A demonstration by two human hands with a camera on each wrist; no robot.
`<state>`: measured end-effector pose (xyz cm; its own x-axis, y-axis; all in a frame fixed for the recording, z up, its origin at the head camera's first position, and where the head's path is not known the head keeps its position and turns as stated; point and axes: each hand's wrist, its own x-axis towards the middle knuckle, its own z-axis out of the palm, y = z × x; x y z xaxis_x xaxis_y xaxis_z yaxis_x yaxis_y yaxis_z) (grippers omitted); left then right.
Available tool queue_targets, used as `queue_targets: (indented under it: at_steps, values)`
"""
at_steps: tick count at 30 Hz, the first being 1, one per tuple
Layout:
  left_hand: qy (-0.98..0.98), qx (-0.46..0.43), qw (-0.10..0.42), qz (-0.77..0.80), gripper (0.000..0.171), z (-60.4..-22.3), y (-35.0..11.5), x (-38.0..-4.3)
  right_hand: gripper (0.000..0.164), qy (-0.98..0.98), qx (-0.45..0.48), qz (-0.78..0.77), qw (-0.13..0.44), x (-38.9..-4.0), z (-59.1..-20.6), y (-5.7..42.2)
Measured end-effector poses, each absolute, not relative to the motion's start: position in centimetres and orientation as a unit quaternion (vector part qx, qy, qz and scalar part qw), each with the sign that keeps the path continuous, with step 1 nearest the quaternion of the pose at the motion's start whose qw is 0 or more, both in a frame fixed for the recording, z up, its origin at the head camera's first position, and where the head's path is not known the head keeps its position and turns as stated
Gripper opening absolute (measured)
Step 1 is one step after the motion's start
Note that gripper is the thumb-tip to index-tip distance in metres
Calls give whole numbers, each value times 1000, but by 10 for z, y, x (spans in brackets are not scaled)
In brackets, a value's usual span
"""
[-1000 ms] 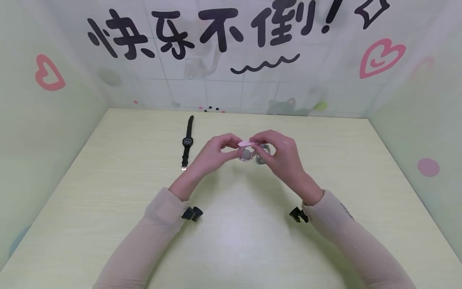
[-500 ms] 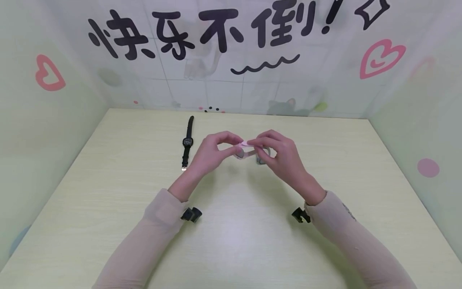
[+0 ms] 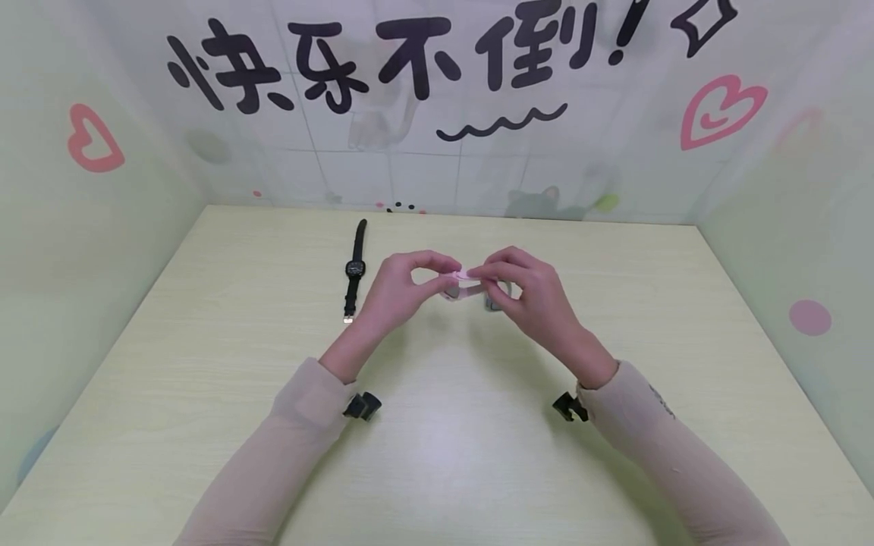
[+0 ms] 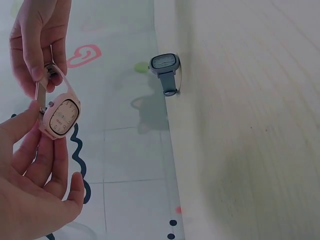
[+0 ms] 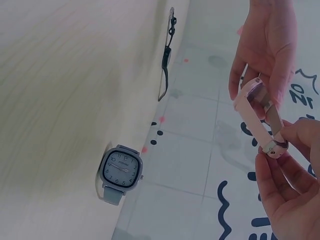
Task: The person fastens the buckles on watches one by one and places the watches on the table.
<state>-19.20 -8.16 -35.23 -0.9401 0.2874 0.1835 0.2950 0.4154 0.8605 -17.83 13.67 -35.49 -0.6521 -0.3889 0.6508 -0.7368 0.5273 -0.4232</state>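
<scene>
A pink wristwatch (image 4: 63,117) is held above the table between both hands, its strap bent into a loop. My left hand (image 3: 404,287) pinches it by the case, between thumb and fingers. At the buckle (image 5: 274,149) end, my right hand (image 3: 539,292) grips the strap with thumb and fingertips. The dial faces the left wrist camera; in the head view fingers hide much of the watch. Behind the right hand, partly covered by it in the head view, a grey-blue wristwatch (image 5: 121,167) rests on the table.
A black wristwatch (image 3: 355,269) lies stretched out on the table (image 3: 437,447), left of the hands. A printed cloth backdrop (image 3: 382,178) rises along the table's far edge, and pale panels stand at both sides.
The pink watch has turned, so its round grey side shows less to the head camera and sits closer to my left thumb. My right fingertips have shifted slightly left along the strap.
</scene>
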Motion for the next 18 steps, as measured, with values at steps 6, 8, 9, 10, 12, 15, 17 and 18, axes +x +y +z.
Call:
queue_targets:
  at_steps: [6, 8, 9, 10, 12, 15, 17, 18]
  values:
    - [-841, -180, 5, -509, 20, -355, -80, -193, 17, -840, 339, 346, 245, -177, -355, 136]
    - [-842, -183, 7, -508, 20, -355, -80, -193, 16, -840, 339, 347, 244, -177, -354, 135]
    - [-841, -184, 7, -508, 20, -355, -80, -192, 17, -839, 340, 347, 244, -177, -354, 135]
    - [-841, -186, 5, -508, 20, -355, -80, -192, 16, -839, 341, 347, 243, -177, -354, 135]
    - [-840, -191, 1, -507, 20, -355, -79, -192, 15, -840, 343, 345, 242, -176, -355, 134]
    - [-839, -197, -6, -507, 20, -354, -78, -191, 13, -839, 347, 343, 241, -175, -355, 133]
    - [-838, -198, -7, -508, 19, -354, -77, -191, 13, -838, 348, 343, 240, -176, -355, 132]
    - [-837, -197, -9, -510, 19, -354, -77, -191, 13, -838, 349, 345, 239, -176, -355, 132]
